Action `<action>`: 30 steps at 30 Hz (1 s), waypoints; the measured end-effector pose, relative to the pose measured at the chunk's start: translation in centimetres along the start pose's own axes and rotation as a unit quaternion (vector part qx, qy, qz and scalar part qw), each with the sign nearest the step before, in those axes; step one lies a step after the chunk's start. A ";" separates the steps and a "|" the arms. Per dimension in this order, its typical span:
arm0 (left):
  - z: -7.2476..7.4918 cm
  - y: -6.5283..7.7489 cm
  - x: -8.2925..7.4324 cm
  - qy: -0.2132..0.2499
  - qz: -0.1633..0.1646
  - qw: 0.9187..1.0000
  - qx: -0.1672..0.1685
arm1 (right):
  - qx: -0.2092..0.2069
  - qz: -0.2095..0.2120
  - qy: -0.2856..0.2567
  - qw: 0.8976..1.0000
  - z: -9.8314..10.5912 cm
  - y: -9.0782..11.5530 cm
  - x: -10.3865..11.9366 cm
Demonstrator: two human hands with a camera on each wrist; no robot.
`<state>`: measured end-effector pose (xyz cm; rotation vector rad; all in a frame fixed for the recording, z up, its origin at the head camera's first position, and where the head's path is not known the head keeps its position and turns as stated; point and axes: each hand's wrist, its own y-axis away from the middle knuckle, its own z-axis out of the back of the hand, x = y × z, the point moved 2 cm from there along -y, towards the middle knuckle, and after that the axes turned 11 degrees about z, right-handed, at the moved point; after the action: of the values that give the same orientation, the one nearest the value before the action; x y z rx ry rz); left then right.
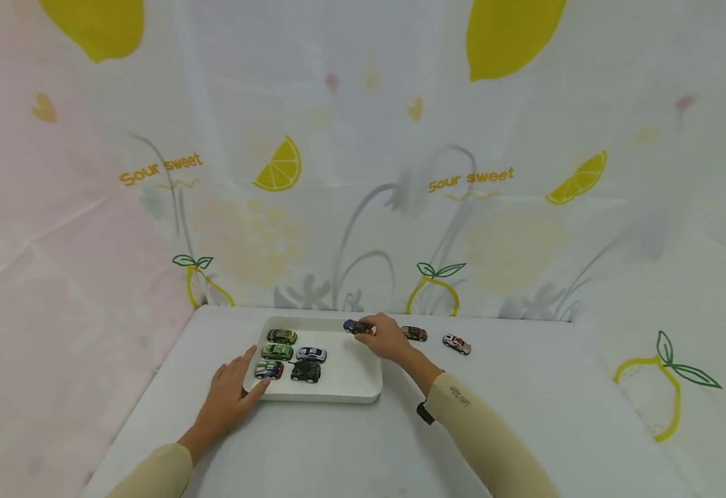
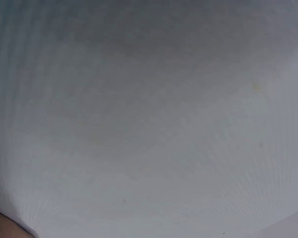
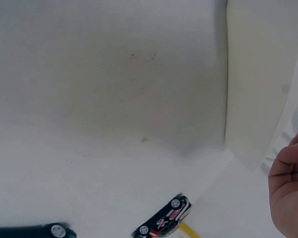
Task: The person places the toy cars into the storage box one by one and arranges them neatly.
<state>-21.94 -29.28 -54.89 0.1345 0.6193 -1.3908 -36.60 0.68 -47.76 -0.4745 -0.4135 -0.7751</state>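
Observation:
My right hand (image 1: 385, 336) pinches a dark blue toy car (image 1: 353, 326) over the back right corner of a white tray (image 1: 350, 398). My left hand (image 1: 226, 395) rests at the tray's left edge, its fingers along the side and its thumb by the front left corner. Several toy cars stand inside the tray's left half: a green one (image 1: 277, 352), a white one (image 1: 311, 355) and a black one (image 1: 305, 372) among them. In the right wrist view, my curled right fingers (image 3: 290, 166) show at the right edge, but the held car is hidden.
Right of the tray, an orange and dark toy car (image 1: 414, 333) and a white and red one (image 1: 457, 344) stand on the white table (image 1: 525, 415). A lemon-print cloth (image 1: 363, 173) hangs behind. The left wrist view shows mostly a blurred pale surface.

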 end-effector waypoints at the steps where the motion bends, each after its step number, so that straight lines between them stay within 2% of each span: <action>1: 0.0 0.1 -0.1 0.000 0.000 1.000 0.000 | 0.004 0.001 0.006 1.000 -0.3 -0.2 0.2; 7: 0.0 0.0 -0.4 -0.004 0.007 1.000 0.004 | 0.019 0.007 0.016 1.000 -1.6 -1.5 1.4; 12: -0.1 -0.4 -0.3 -0.010 0.003 1.000 0.001 | 0.036 -0.003 0.021 0.999 -2.6 -2.7 1.9; 24: 0.3 -0.1 -0.2 -0.009 -0.004 1.000 -0.010 | 0.059 -0.026 0.012 0.998 -4.5 -3.8 2.7; 30: 0.4 0.0 -0.4 -0.012 0.001 1.000 -0.007 | 0.079 -0.022 0.020 0.996 -5.2 -4.2 3.1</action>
<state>-21.88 -29.11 -54.39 0.1081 0.6090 -1.3851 -36.82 -6.52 -49.30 -0.3030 -0.4457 -0.7862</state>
